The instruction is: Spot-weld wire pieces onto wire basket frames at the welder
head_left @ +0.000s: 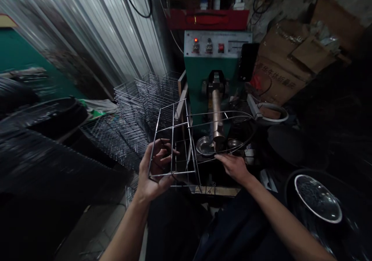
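Note:
My left hand is wrapped round the near left end of a wire frame, with its fingers reaching through the bars. The frame's long wires run right, past the metal arm of a green machine. My right hand is just below the arm's tip, its fingers pinched together at the lower wires; what exactly lies between the fingertips is too small to make out. A small metal dish sits behind the frame, left of the arm's tip.
Stacked wire racks stand at the left. A red box lies on top of the machine, and a black phone is at its right side. Cardboard leans at the back right. A round bowl sits at the lower right.

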`<state>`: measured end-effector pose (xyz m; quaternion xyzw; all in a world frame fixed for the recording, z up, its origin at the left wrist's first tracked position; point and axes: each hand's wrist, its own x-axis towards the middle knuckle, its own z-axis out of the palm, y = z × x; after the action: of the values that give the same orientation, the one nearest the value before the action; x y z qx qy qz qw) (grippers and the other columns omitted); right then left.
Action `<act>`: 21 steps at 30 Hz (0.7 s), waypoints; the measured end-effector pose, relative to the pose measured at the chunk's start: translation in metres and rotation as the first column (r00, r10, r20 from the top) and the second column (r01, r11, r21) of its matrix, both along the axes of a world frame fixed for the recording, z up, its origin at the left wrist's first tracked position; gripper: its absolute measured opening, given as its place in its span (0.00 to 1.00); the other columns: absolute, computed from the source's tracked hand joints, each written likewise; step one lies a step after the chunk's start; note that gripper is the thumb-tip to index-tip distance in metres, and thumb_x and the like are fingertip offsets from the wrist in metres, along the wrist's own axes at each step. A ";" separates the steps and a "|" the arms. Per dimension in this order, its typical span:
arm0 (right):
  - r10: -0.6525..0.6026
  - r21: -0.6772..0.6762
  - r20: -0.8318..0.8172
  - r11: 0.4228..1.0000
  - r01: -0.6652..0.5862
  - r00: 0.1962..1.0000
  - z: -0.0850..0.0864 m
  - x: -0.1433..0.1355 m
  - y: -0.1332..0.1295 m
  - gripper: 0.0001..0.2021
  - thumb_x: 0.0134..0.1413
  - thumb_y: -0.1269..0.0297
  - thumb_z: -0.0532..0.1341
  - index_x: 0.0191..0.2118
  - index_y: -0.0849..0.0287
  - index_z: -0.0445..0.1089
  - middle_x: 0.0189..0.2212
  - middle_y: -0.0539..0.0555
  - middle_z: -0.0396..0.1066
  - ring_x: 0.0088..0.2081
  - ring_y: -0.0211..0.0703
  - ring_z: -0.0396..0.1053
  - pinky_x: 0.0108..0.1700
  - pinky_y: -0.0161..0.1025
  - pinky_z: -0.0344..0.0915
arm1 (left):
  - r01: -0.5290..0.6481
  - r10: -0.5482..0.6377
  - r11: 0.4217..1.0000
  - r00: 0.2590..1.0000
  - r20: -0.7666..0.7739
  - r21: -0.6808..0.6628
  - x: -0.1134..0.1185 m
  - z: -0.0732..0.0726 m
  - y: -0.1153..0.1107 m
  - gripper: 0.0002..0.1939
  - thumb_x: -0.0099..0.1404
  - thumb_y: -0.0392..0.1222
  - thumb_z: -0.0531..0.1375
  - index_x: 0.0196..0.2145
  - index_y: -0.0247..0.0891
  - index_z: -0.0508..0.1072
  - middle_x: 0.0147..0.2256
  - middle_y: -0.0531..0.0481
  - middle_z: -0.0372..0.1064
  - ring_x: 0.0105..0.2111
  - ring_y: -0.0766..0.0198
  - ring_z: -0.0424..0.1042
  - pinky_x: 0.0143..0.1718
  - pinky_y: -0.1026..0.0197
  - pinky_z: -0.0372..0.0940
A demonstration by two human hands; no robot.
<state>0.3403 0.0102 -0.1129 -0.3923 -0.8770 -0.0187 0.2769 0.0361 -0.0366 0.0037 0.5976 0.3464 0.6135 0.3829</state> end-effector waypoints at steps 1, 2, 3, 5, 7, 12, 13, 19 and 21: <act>-0.004 -0.001 -0.005 1.000 0.004 1.000 -0.001 -0.001 0.001 0.27 0.58 0.83 0.56 0.59 0.54 0.72 0.52 0.55 0.77 0.48 0.44 0.77 0.44 0.35 0.74 | 0.003 -0.003 1.000 1.000 0.000 0.003 -0.001 -0.001 0.001 0.36 0.50 0.42 0.73 0.56 0.46 0.69 0.48 0.47 0.66 0.42 0.59 0.75 0.40 0.61 0.76; -0.008 -0.001 -0.011 1.000 0.008 1.000 -0.002 -0.002 0.001 0.26 0.59 0.83 0.57 0.59 0.54 0.72 0.52 0.55 0.77 0.48 0.44 0.77 0.44 0.34 0.74 | 0.005 -0.005 1.000 1.000 0.002 0.001 -0.002 -0.002 0.002 0.36 0.50 0.42 0.73 0.56 0.46 0.69 0.47 0.47 0.66 0.41 0.60 0.75 0.39 0.61 0.75; -0.015 -0.001 -0.014 1.000 0.015 1.000 -0.003 -0.003 0.001 0.25 0.60 0.82 0.57 0.58 0.54 0.72 0.52 0.54 0.77 0.48 0.43 0.77 0.44 0.33 0.73 | 0.007 -0.007 1.000 1.000 0.002 -0.008 -0.004 -0.004 0.003 0.35 0.50 0.42 0.73 0.56 0.46 0.69 0.46 0.48 0.67 0.41 0.60 0.75 0.40 0.60 0.75; -0.041 0.003 -0.012 0.999 0.041 0.999 -0.005 -0.004 -0.001 0.22 0.64 0.79 0.58 0.59 0.53 0.72 0.51 0.54 0.77 0.47 0.42 0.77 0.44 0.32 0.73 | 0.000 0.000 1.000 1.000 -0.002 -0.025 -0.006 -0.008 0.003 0.36 0.50 0.42 0.73 0.56 0.45 0.69 0.46 0.47 0.68 0.41 0.58 0.75 0.41 0.58 0.75; -0.092 0.025 0.005 0.995 0.092 0.996 -0.007 -0.002 -0.003 0.20 0.66 0.77 0.59 0.59 0.53 0.72 0.50 0.55 0.77 0.47 0.43 0.77 0.44 0.33 0.72 | -0.016 0.016 1.000 1.000 -0.024 -0.016 -0.008 -0.010 0.002 0.39 0.48 0.43 0.74 0.57 0.46 0.68 0.46 0.46 0.69 0.41 0.56 0.75 0.42 0.55 0.75; -0.242 0.110 0.109 0.967 0.231 0.964 -0.006 0.009 -0.008 0.20 0.61 0.81 0.58 0.54 0.57 0.75 0.59 0.58 0.71 0.48 0.47 0.77 0.40 0.35 0.72 | 0.022 -0.022 1.000 0.999 -0.030 -0.018 -0.009 -0.009 0.005 0.37 0.49 0.42 0.74 0.56 0.48 0.69 0.45 0.48 0.68 0.41 0.58 0.75 0.41 0.56 0.75; -0.241 0.115 0.131 0.967 0.227 0.962 -0.005 0.011 -0.007 0.21 0.59 0.82 0.58 0.53 0.57 0.75 0.59 0.57 0.71 0.46 0.47 0.77 0.40 0.36 0.72 | 0.038 -0.039 0.999 0.999 -0.016 -0.027 -0.009 -0.008 0.007 0.37 0.49 0.42 0.74 0.56 0.48 0.69 0.45 0.49 0.67 0.40 0.59 0.75 0.40 0.58 0.75; -0.228 0.096 0.212 0.973 0.212 0.950 0.003 0.013 0.003 0.24 0.57 0.82 0.56 0.55 0.56 0.75 0.60 0.54 0.71 0.40 0.43 0.78 0.36 0.36 0.71 | 0.079 -0.079 0.997 0.997 -0.007 -0.011 -0.012 -0.005 0.024 0.35 0.51 0.38 0.73 0.55 0.49 0.68 0.45 0.50 0.67 0.40 0.62 0.75 0.39 0.62 0.75; -0.235 0.082 0.248 0.972 0.221 0.940 0.004 0.011 0.008 0.25 0.56 0.82 0.55 0.55 0.56 0.75 0.60 0.54 0.70 0.40 0.43 0.78 0.36 0.36 0.71 | 0.082 -0.083 0.997 0.996 -0.032 -0.013 -0.014 -0.005 0.030 0.35 0.51 0.37 0.73 0.55 0.49 0.68 0.45 0.50 0.68 0.40 0.62 0.76 0.38 0.63 0.75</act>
<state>0.3518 0.0179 -0.1085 -0.4780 -0.8532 -0.1244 0.1675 0.0216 -0.0062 -0.0013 0.6191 0.3311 0.5854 0.4056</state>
